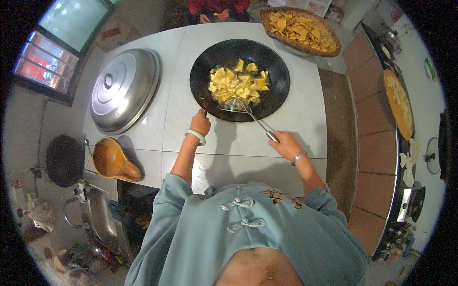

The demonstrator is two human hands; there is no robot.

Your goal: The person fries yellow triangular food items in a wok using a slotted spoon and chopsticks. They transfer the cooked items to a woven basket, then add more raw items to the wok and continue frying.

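A large black wok [200, 77] is set in the pale tiled stove top, with many yellow flat pieces of food [229, 85] in bubbling oil. My right hand [286, 144] grips the handle of a metal wire skimmer [234, 105], whose head dips among the pieces at the wok's near side. At the wok's lower left rim, my left hand [200, 123] is closed around a thin dark stick-like utensil; most of it is hidden by the hand and lost against the dark wok.
A domed metal lid [125, 91] lies left, a gourd ladle [111, 159] below it. A woven basket [331, 39] of yellow pieces stands at the back right. Another person's hands [218, 16] show beyond the far edge. A sink [102, 211] is lower left, a counter [397, 150] right.
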